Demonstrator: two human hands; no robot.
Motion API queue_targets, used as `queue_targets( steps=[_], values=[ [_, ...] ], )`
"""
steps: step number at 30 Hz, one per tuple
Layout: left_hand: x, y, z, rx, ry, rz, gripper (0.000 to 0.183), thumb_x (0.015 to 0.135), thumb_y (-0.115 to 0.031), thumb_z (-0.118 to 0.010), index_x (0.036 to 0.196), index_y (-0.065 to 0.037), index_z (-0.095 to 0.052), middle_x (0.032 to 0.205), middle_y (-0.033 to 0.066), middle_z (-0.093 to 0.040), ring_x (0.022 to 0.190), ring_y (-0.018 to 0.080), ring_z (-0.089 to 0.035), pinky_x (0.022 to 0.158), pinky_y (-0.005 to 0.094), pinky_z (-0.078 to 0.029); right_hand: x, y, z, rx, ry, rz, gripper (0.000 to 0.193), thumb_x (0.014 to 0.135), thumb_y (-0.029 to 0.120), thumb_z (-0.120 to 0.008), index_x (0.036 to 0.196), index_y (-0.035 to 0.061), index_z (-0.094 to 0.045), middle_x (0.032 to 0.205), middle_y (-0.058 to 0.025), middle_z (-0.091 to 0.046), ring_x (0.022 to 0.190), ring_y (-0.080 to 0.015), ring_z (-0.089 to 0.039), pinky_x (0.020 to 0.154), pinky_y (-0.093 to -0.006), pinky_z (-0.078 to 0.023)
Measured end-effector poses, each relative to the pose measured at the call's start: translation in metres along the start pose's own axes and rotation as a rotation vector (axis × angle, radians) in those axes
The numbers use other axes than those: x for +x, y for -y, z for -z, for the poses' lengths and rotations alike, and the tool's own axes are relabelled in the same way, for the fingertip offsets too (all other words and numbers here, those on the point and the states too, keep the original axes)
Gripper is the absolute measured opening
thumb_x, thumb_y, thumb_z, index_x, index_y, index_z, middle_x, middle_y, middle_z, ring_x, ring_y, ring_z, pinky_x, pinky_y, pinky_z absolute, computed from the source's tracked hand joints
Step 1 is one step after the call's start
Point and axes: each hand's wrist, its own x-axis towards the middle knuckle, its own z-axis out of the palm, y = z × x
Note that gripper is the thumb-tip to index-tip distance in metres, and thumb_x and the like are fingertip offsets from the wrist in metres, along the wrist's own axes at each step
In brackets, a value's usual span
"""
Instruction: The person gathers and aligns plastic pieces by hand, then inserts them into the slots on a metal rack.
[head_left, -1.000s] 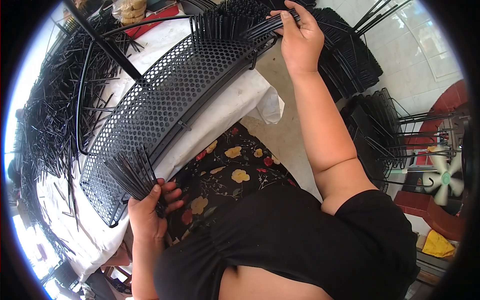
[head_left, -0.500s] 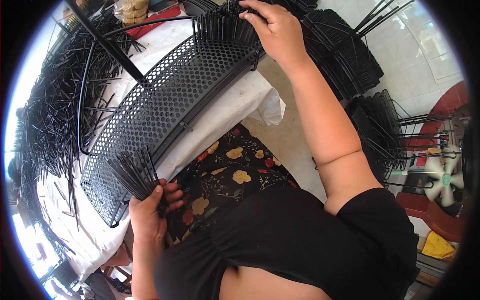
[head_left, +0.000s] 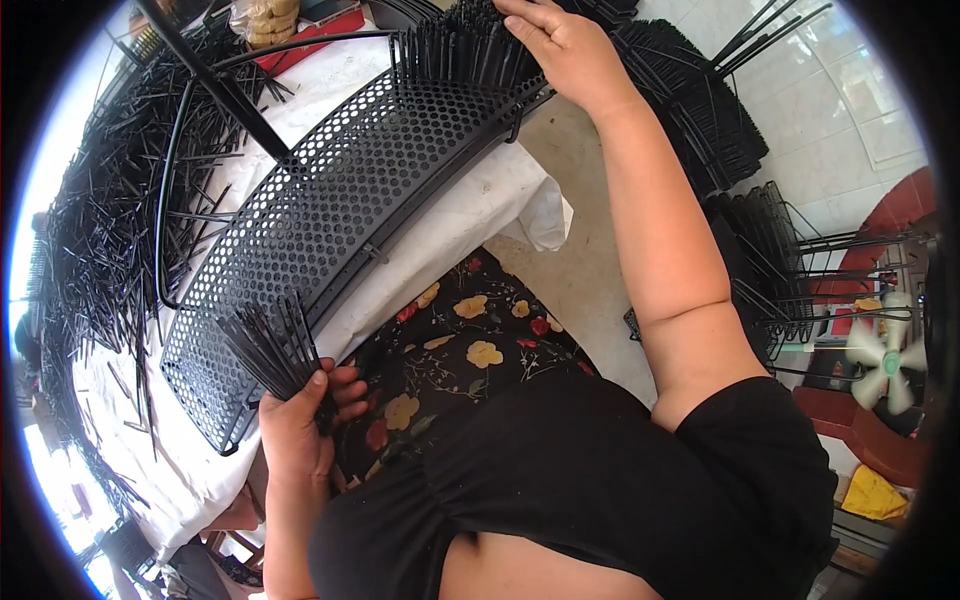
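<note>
My left hand (head_left: 292, 425) is closed around a bundle of thin black sticks (head_left: 270, 350) that fan out over the near end of a curved black perforated metal panel (head_left: 330, 205). My right hand (head_left: 580, 55) reaches to the panel's far end, over a dense cluster of upright black sticks (head_left: 460, 55) standing on it. The thumb and fingers there come close together at the stick tops; whatever lies between them is too small to make out. Attached to the panel is a black bar frame (head_left: 225, 105).
The panel rests on a white-covered table (head_left: 480, 190). A large heap of loose black sticks (head_left: 130, 190) lies left. Stacked black pieces filled with sticks (head_left: 690, 95) and wire racks (head_left: 760, 250) stand right. A fan (head_left: 887, 360) is at the far right; a clear bag (head_left: 268, 22) sits at the back.
My right hand has shifted slightly to the right along the upright sticks. The left hand and its bundle have stayed almost still.
</note>
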Motion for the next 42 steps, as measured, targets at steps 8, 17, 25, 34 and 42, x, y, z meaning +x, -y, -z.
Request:
queue_targets(
  steps=[8, 17, 25, 34, 42],
  values=[
    [0.002, 0.002, 0.004, -0.009, 0.02, 0.003, 0.02, 0.094, -0.008, -0.057, 0.109, 0.005, -0.058, 0.093, 0.0199, -0.069, 0.076, 0.0304, -0.072, 0.062, 0.0397, -0.061, -0.013, 0.014, 0.0, -0.032, 0.059, 0.037, 0.041, 0.099, 0.023, -0.055, 0.138, 0.0095, -0.055, 0.138, -0.0155, -0.056, 0.139, -0.036, -0.04, 0.114, -0.0479, -0.032],
    [0.001, 0.001, 0.004, -0.045, 0.047, 0.021, 0.018, 0.095, -0.006, -0.056, 0.109, 0.005, -0.058, 0.093, 0.0194, -0.07, 0.077, 0.029, -0.072, 0.064, 0.0375, -0.061, -0.006, 0.016, -0.024, -0.027, -0.107, 0.191, 0.039, 0.093, 0.014, -0.062, 0.131, 0.0076, -0.06, 0.126, -0.0151, -0.065, 0.132, -0.0355, -0.049, 0.112, -0.0501, -0.033],
    [0.002, 0.002, 0.005, -0.047, 0.061, 0.022, 0.018, 0.095, -0.006, -0.056, 0.11, 0.004, -0.058, 0.093, 0.0188, -0.07, 0.077, 0.0287, -0.072, 0.064, 0.0376, -0.062, 0.002, 0.015, -0.026, 0.019, -0.308, 0.156, 0.025, 0.086, 0.004, -0.067, 0.11, 0.0025, -0.07, 0.102, -0.0147, -0.072, 0.101, -0.033, -0.067, 0.094, -0.0374, -0.051],
    [-0.004, -0.005, 0.005, -0.127, 0.136, 0.01, 0.026, 0.096, -0.012, -0.058, 0.116, 0.005, -0.056, 0.102, 0.0186, -0.067, 0.084, 0.0252, -0.068, 0.068, 0.0409, -0.062, -0.069, 0.084, -0.058, 0.662, -0.146, -0.083, 0.02, 0.092, 0.017, -0.068, 0.096, -0.003, -0.071, 0.09, -0.0119, -0.072, 0.086, -0.016, -0.067, 0.077, -0.0308, -0.053],
    [0.0, 0.002, -0.008, -0.342, 0.243, 0.124, 0.025, 0.096, -0.011, -0.059, 0.119, -0.002, -0.057, 0.103, 0.0153, -0.066, 0.094, 0.0292, -0.069, 0.075, 0.0468, -0.062, -0.145, 0.173, -0.123, 1.316, 0.879, -0.672, 0.02, 0.092, 0.023, -0.07, 0.095, 0.0032, -0.066, 0.08, -0.0004, -0.065, 0.067, -0.0077, -0.059, 0.059, -0.0231, -0.05]
  ],
)
